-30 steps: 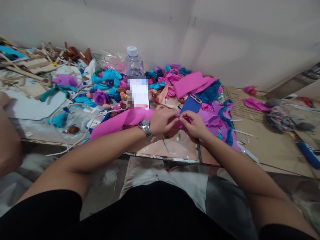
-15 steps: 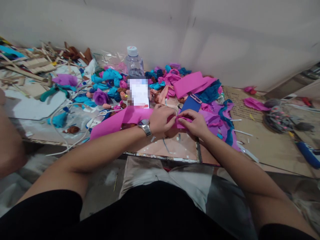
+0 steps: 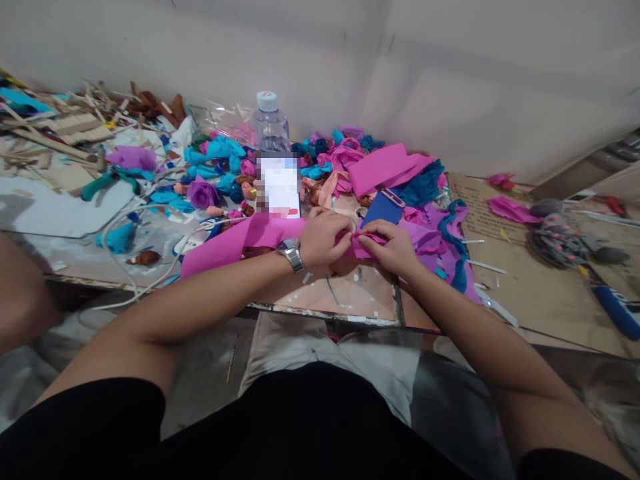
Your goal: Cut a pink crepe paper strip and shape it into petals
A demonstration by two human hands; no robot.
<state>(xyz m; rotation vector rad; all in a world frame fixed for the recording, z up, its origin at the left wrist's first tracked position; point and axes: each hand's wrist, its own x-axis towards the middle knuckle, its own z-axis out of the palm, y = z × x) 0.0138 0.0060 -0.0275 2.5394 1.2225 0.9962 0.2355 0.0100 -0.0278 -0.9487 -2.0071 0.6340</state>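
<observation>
A long strip of pink crepe paper (image 3: pixel 235 241) lies across the low glass work surface (image 3: pixel 345 293) and runs under my left wrist, which wears a metal watch (image 3: pixel 291 253). My left hand (image 3: pixel 325 239) pinches the strip's right end with closed fingers. My right hand (image 3: pixel 393 245) meets it fingertip to fingertip and pinches the same folded end. A phone (image 3: pixel 280 188) stands just behind my hands.
Behind lie piles of pink, purple and blue paper scraps and paper roses (image 3: pixel 202 194), a plastic water bottle (image 3: pixel 271 122), a white cable (image 3: pixel 150 267) and wooden sticks (image 3: pixel 55 133) at left. Another person's arm (image 3: pixel 20 293) is at the left edge. Dark tools (image 3: pixel 565 240) lie at right.
My fingers have shifted slightly on the pink paper's folded end, with both hands staying in place. The arm at the left edge has dropped lower and drawn back.
</observation>
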